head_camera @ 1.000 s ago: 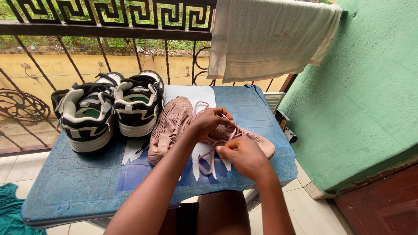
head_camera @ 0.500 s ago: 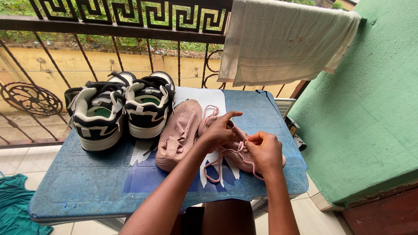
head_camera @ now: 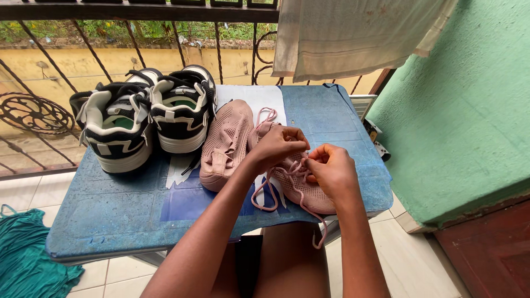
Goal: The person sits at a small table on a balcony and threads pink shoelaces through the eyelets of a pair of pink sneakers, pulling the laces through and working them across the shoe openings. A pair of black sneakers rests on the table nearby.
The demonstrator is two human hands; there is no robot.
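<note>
Two pink knit shoes lie on a blue table (head_camera: 110, 212). The left pink shoe (head_camera: 223, 144) lies untouched with its toe toward me. My left hand (head_camera: 279, 146) rests on the right pink shoe (head_camera: 309, 190) and pinches its pink lace (head_camera: 268, 198). My right hand (head_camera: 331, 171) is closed on another part of the same lace just beside it. Loose loops of lace hang over the table's near edge. Much of the right shoe is hidden under both hands.
A pair of black-and-white sneakers (head_camera: 146, 118) stands at the table's back left. A pale towel (head_camera: 353, 36) hangs from the iron railing (head_camera: 138, 11) behind. A green wall (head_camera: 464, 110) is close on the right. Teal cloth (head_camera: 27, 259) lies on the tiled floor, left.
The view has tilted slightly. Both hands have stayed on the right pink shoe, working its lace; the lace loops now hang lower over the table's near edge.
</note>
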